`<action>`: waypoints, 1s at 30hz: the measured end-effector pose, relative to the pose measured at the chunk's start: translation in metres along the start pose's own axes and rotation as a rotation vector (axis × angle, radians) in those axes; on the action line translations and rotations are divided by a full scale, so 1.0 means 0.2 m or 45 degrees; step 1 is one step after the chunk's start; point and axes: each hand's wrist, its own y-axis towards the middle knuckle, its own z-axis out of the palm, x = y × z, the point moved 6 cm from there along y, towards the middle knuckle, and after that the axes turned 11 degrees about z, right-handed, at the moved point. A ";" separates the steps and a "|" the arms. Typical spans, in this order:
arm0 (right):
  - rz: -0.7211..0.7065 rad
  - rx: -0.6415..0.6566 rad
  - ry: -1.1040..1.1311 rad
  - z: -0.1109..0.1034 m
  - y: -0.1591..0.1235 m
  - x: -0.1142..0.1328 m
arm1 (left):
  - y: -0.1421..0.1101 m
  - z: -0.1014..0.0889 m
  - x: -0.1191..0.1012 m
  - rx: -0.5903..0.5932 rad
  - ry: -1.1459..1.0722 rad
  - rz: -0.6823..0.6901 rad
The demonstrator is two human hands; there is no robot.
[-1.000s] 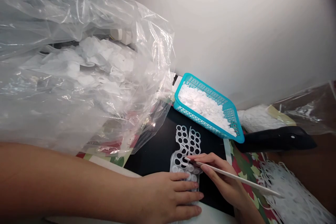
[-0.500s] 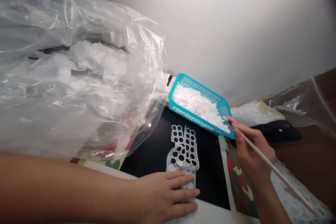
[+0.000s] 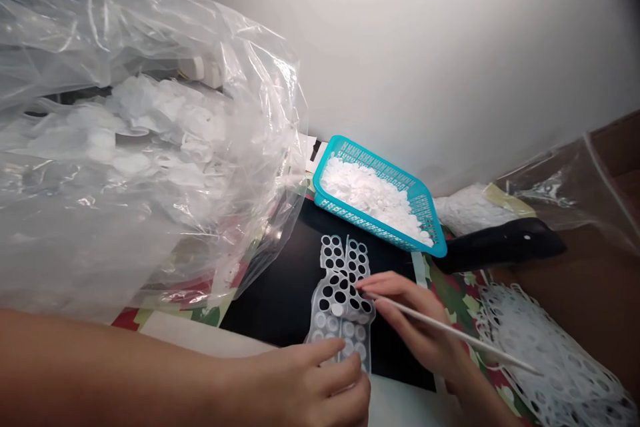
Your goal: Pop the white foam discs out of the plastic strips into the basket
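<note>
From where I stand, the right hand (image 3: 417,320) is grasping a slim white stick (image 3: 457,333), pinched between thumb and fingers, its long end slanting back over the wrist. The fingertips hover at the right edge of a translucent, soft-looking perforated sheet (image 3: 357,319). The left hand (image 3: 325,380) lies across the near end of that sheet with its fingers bent; whether it grips the sheet or merely rests on it, I can't tell.

The sheet lies lengthwise on a smooth black mat (image 3: 265,293), between the two hands. Its far part is slit down the middle, and dark mat shows through rows of round holes; the near part carries rows of pale, button-like rounds. One brighter white disc (image 3: 338,310) sits at the border between the two.

Just beyond stands a turquoise plastic basket (image 3: 377,225), rectangular with rounded corners and slotted sides, heaped with small, flat white pieces (image 3: 373,193). A glossy black handle-shaped object (image 3: 505,245) juts out beside its right corner. To the right, a tangle of translucent holed strips (image 3: 555,353) lies over a camouflage-patterned covering (image 3: 455,287) in red, green and cream. On the left bulges a large, crinkled clear plastic bag (image 3: 145,233) with filmy white scraps (image 3: 165,110) inside. Behind everything rises a plain, pale wall (image 3: 400,60).
</note>
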 end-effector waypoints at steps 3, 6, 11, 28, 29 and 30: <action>0.055 0.120 0.085 0.10 -0.02 -0.02 | 0.01 -0.02 0.02 -0.018 0.142 -0.197; 0.156 0.131 0.128 0.13 -0.02 -0.06 | 0.00 0.03 0.03 0.086 0.249 -0.332; 0.184 0.105 0.176 0.13 0.00 -0.07 | -0.02 0.08 0.00 0.126 0.288 -0.302; 0.124 0.034 0.211 0.13 -0.03 -0.08 | -0.01 0.08 0.03 0.109 0.268 -0.207; 0.126 0.024 0.212 0.13 -0.03 -0.08 | -0.01 0.08 0.03 0.125 0.255 -0.211; 0.128 0.019 0.213 0.13 -0.03 -0.07 | -0.01 0.09 0.03 0.162 0.235 -0.225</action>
